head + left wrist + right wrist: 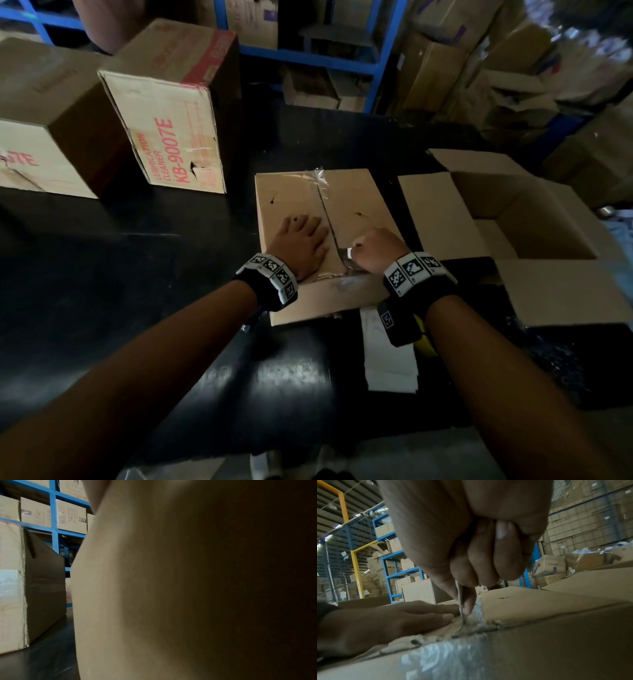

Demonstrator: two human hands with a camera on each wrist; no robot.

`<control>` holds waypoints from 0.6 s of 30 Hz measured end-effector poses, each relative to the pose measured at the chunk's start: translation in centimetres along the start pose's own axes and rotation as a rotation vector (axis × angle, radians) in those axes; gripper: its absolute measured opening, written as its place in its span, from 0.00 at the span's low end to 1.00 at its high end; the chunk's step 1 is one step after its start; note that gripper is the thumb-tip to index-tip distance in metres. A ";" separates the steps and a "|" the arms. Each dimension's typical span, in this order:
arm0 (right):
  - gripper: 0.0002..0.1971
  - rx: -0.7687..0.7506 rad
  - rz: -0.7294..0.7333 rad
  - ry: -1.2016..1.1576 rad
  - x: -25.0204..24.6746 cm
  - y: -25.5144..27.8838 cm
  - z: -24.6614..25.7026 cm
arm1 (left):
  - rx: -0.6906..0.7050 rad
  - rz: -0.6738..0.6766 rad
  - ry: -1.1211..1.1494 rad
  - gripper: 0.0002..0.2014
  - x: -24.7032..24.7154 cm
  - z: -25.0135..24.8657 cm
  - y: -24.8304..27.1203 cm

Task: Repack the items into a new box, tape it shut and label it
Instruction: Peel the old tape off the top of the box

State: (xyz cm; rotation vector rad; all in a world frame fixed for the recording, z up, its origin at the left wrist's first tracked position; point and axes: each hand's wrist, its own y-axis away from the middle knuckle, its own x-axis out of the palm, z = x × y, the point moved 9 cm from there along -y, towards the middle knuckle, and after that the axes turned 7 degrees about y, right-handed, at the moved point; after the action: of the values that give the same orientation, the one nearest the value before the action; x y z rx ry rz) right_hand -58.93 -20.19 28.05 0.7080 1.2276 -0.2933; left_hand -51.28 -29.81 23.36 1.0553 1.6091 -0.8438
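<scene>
A closed brown box (pixel 356 198) lies on the black table, with clear tape (pixel 322 190) along its middle seam. My left hand (pixel 303 240) rests flat on the box's left flap, fingers straight. My right hand (pixel 376 250) grips a small cutter (pixel 350 253) in a fist over the seam near the front edge. In the right wrist view the cutter's thin blade (pixel 461 608) stands in the taped seam (pixel 477 615), beside my left hand's fingers (pixel 412 614). An empty new box (pixel 513 212) stands to the right with its flaps spread. A blurred tan surface fills most of the left wrist view.
Two closed cartons stand at the back left: one printed KB-9007E (pixel 171 130) and a larger one (pixel 41 120). White paper (pixel 387 353) lies on the table (pixel 137 274) by my right forearm. Blue racks (pixel 308 54) with cartons stand behind.
</scene>
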 end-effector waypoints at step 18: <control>0.18 -0.092 -0.186 -0.172 -0.7 6.1 -2.2 | -0.155 -0.166 -0.063 0.19 -1.8 -0.6 2.0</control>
State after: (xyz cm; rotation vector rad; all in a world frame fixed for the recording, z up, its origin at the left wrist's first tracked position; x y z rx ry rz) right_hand -57.36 -14.32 30.44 0.4793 1.1370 -0.4398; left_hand -49.44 -28.98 25.23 0.7874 1.6963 -0.8380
